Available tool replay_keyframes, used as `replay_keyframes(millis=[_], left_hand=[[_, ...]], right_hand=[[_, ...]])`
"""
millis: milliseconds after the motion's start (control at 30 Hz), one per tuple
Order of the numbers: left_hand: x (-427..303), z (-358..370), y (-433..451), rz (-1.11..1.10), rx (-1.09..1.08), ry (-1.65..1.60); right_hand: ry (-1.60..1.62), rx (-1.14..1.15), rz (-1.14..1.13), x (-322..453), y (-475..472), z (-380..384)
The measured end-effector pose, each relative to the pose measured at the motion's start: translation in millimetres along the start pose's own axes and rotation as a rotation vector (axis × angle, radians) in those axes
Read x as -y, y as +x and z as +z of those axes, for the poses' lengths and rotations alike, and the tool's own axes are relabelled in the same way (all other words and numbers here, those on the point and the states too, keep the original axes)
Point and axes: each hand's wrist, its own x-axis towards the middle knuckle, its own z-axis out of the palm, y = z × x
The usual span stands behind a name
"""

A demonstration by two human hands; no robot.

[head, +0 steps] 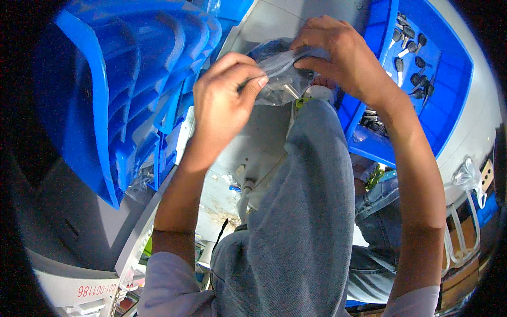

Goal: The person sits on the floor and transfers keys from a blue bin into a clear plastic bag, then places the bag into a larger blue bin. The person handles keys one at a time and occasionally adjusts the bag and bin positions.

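Observation:
Up front, a clear plastic bag (273, 65) is stretched between my two hands. Its gathered upper edge is pinched between the thumb and fingers of my left hand (227, 89). My right hand (336, 55) grips the same edge a little farther right. A thin silvery piece (292, 91) shows at the bag's lower part; whether it lies inside or behind the plastic I cannot tell. Just right of my right hand is a blue plastic bin (443, 111) with several black-headed keys (399, 71) scattered on its floor. My right forearm passes over the bin's near side.
Blue ribbed plastic bins (150, 59) stand tilted at the left, above a dark grey surface (75, 222). My raised leg in grey trousers (313, 190) fills the middle. At right are another person's jeans (376, 206), a white tubular frame (473, 233) and a hanging plastic bag (467, 176).

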Motion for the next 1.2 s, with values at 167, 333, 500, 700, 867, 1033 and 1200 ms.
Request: replay_keyframes(millis=[167, 333, 500, 700, 867, 1033, 1200], left_hand=[[-8, 10, -5, 0.172, -0.138, 0.256], [-5, 20, -1, 0.247, -0.187, 0.227], [-8, 23, 4, 0.247, -0.158, 0.220], [-13, 27, 7, 0.258, -0.130, 0.263], [-11, 32, 5, 0.250, -0.087, 0.341], [-10, 22, 7, 0.250, -0.002, 0.442], [-19, 13, 2, 0.120, -0.005, 0.278]], right_hand=[[-0.157, -0.046, -0.035, 15, -3, -3], [-0.142, -0.069, -0.006, 19, -6, -1], [-0.135, -0.056, -0.074, 9, -7, 2], [-0.141, -0.071, -0.121, 0, -12, 3], [-0.185, -0.024, -0.129, -4, -12, 2], [-0.262, 0.008, -0.076, 18, -3, -9], [-0.132, -0.045, -0.031, 26, -7, 5]])
